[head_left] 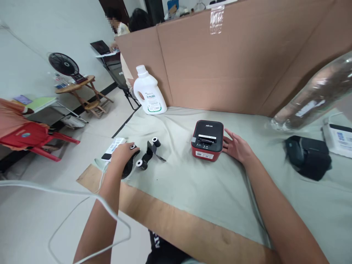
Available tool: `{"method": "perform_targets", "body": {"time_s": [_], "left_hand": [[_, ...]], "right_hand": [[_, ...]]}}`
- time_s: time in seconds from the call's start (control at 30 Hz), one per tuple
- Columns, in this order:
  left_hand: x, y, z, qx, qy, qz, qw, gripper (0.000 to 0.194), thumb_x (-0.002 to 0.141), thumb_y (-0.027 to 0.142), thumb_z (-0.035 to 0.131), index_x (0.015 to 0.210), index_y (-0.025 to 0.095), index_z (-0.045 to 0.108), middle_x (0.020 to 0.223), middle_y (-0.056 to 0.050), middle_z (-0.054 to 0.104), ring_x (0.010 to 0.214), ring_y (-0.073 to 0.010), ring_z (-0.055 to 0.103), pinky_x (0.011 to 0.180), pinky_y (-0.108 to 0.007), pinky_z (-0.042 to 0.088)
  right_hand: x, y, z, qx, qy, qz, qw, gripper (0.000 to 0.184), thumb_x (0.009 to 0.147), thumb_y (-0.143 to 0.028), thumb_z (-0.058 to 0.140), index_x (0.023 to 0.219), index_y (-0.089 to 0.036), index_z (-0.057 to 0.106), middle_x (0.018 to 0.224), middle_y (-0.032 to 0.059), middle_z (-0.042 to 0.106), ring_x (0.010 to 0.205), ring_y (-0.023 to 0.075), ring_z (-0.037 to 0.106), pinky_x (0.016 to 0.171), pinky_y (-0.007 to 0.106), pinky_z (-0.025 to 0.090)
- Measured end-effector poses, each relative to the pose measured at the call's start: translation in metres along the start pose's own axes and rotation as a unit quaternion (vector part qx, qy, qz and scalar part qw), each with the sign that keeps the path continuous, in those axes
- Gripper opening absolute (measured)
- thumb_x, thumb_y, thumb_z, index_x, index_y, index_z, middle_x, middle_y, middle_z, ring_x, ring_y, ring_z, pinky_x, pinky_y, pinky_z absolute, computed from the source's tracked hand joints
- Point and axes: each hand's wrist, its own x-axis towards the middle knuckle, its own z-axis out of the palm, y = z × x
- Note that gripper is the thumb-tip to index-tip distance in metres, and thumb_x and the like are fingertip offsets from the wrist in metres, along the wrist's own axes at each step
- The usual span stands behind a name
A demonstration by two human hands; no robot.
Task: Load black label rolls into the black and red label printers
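smooth plastic printer (209, 130), matt cardboard panel (214, 62), creased cloth (176, 179), wooden table edge (192, 233).

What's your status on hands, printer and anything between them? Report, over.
Left hand touching a black roll. Right hand open beside the printer, contact unclear. Printer upright on the cloth. Two other black rolls between left hand and printer.
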Motion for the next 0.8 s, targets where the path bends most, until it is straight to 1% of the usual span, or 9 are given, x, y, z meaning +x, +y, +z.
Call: {"method": "perform_targets", "body": {"time_s": [0.1, 0.17, 0.23, 0.33, 0.43, 0.5, 0.6, 0.73, 0.8], "left_hand": [[-0.010, 0.027, -0.009, -0.074, 0.113, 0.032, 0.990, 0.053, 0.090, 0.055, 0.056, 0.125, 0.019, 0.072, 0.130, -0.019, 0.070, 0.126, -0.0434, 0.059, 0.105, -0.052, 0.043], [-0.018, 0.065, -0.011, -0.211, 0.161, 0.085, 0.960, 0.052, 0.096, 0.050, 0.050, 0.130, 0.018, 0.069, 0.138, -0.017, 0.067, 0.131, -0.0380, 0.058, 0.114, -0.049, 0.039], [-0.026, 0.114, -0.003, -0.377, 0.076, 0.143, 0.912, 0.049, 0.096, 0.052, 0.052, 0.129, 0.021, 0.071, 0.135, -0.012, 0.070, 0.130, -0.0331, 0.061, 0.116, -0.044, 0.040], [-0.039, 0.183, 0.023, -0.520, -0.108, 0.200, 0.823, 0.048, 0.091, 0.051, 0.062, 0.129, 0.023, 0.072, 0.137, -0.009, 0.070, 0.141, -0.0320, 0.053, 0.123, -0.043, 0.033], [-0.047, 0.218, 0.040, -0.558, -0.166, 0.250, 0.774, 0.047, 0.090, 0.047, 0.063, 0.132, 0.028, 0.071, 0.132, -0.006, 0.072, 0.137, -0.0319, 0.057, 0.122, -0.047, 0.035], [-0.046, 0.218, 0.040, -0.574, -0.147, 0.249, 0.766, 0.043, 0.088, 0.045, 0.065, 0.127, 0.030, 0.074, 0.131, -0.004, 0.073, 0.134, -0.0326, 0.059, 0.121, -0.048, 0.036], [-0.028, 0.191, 0.023, -0.583, -0.101, 0.237, 0.771, 0.038, 0.088, 0.042, 0.065, 0.122, 0.030, 0.076, 0.126, -0.002, 0.076, 0.127, -0.0336, 0.064, 0.119, -0.048, 0.039], [0.024, 0.137, -0.007, -0.583, -0.011, 0.195, 0.788, 0.036, 0.088, 0.040, 0.061, 0.117, 0.028, 0.078, 0.129, -0.003, 0.074, 0.128, -0.0322, 0.063, 0.118, -0.045, 0.039], [0.056, 0.110, -0.017, -0.603, 0.019, 0.159, 0.782, 0.036, 0.086, 0.038, 0.061, 0.115, 0.025, 0.077, 0.134, -0.004, 0.072, 0.128, -0.0304, 0.062, 0.117, -0.043, 0.040]], "right_hand": [[-0.009, 0.002, 0.000, -0.139, 0.016, -0.069, 0.988, 0.074, 0.074, -0.037, 0.073, 0.145, -0.034, 0.051, 0.147, 0.0077, 0.058, 0.117, 0.0306, 0.068, 0.108, 0.059, 0.052], [-0.020, 0.008, 0.006, -0.246, -0.008, -0.126, 0.961, 0.084, 0.069, -0.031, 0.078, 0.148, -0.033, 0.049, 0.158, 0.0073, 0.049, 0.140, 0.0350, 0.052, 0.117, 0.057, 0.043], [-0.032, 0.016, 0.019, -0.323, -0.035, -0.161, 0.932, 0.092, 0.071, -0.032, 0.082, 0.154, -0.035, 0.042, 0.164, 0.0054, 0.042, 0.150, 0.0362, 0.041, 0.121, 0.056, 0.039], [-0.047, 0.035, 0.044, -0.379, 0.010, -0.206, 0.902, 0.097, 0.079, -0.042, 0.081, 0.161, -0.034, 0.029, 0.160, 0.0086, 0.047, 0.142, 0.0367, 0.050, 0.118, 0.059, 0.041], [-0.051, 0.052, 0.063, -0.404, 0.095, -0.249, 0.875, 0.099, 0.083, -0.051, 0.078, 0.162, -0.030, 0.024, 0.150, 0.0135, 0.055, 0.134, 0.0366, 0.056, 0.115, 0.062, 0.043], [-0.044, 0.057, 0.072, -0.418, 0.115, -0.258, 0.863, 0.098, 0.083, -0.054, 0.077, 0.161, -0.028, 0.025, 0.148, 0.0153, 0.057, 0.133, 0.0371, 0.057, 0.113, 0.063, 0.044], [-0.017, 0.052, 0.097, -0.430, 0.088, -0.274, 0.856, 0.097, 0.083, -0.055, 0.076, 0.161, -0.026, 0.025, 0.145, 0.0153, 0.059, 0.130, 0.0360, 0.059, 0.111, 0.060, 0.046], [0.046, 0.039, 0.170, -0.408, 0.022, -0.335, 0.849, 0.099, 0.085, -0.050, 0.074, 0.163, -0.027, 0.018, 0.149, 0.0147, 0.056, 0.131, 0.0335, 0.058, 0.110, 0.053, 0.048], [0.081, 0.039, 0.213, -0.406, -0.020, -0.351, 0.844, 0.099, 0.088, -0.047, 0.071, 0.164, -0.025, 0.012, 0.152, 0.0162, 0.052, 0.136, 0.0347, 0.053, 0.112, 0.055, 0.045]]}}
